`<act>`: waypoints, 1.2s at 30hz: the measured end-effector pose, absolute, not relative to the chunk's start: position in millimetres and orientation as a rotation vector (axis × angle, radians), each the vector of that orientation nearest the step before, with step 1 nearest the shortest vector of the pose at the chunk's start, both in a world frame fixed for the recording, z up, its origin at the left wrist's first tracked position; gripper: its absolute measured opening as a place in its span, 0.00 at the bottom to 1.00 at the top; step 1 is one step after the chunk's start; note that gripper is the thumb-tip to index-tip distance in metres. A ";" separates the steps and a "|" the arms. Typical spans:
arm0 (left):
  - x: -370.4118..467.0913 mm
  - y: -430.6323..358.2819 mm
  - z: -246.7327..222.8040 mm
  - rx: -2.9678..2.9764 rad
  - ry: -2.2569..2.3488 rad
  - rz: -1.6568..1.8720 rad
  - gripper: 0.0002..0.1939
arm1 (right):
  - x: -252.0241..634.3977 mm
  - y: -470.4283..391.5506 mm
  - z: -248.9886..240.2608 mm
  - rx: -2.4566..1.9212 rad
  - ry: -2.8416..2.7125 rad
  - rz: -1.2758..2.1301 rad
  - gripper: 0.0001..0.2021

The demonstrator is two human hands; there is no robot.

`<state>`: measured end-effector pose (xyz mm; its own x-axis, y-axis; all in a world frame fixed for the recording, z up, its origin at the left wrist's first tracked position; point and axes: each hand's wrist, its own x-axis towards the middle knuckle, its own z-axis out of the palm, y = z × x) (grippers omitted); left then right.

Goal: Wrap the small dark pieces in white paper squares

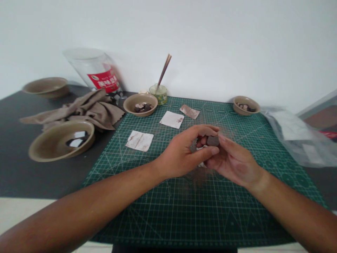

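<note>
A small dark brown piece [212, 141] is held between my two hands above the green cutting mat [200, 203]. My left hand [184, 151] closes round it from the left, with thumb and fingers at its edges. From the right, my right hand [234, 158] has its fingertips against the same piece, and its palm is partly turned up. Below the hands a whitish crumpled scrap [202, 164] shows in part; the hands hide the rest of it. Brown dust lies on the mat around them.
White paper squares [140, 141] and a brownish one [189, 111] lie on the mat. Behind stand bowls of dark pieces [140, 104] [246, 105] and a green cup [159, 94] with sticks. Left are a cloth [86, 109], jar [97, 70] and bowls [39, 151]; right, a plastic bag [297, 133].
</note>
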<state>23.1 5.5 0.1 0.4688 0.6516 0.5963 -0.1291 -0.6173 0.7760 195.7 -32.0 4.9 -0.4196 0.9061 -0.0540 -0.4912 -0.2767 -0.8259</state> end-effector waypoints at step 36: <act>22.9 2.5 -0.2 1.909 0.835 1.469 0.06 | 198.4 -32.4 5.5 -0.706 -1.044 1.775 0.13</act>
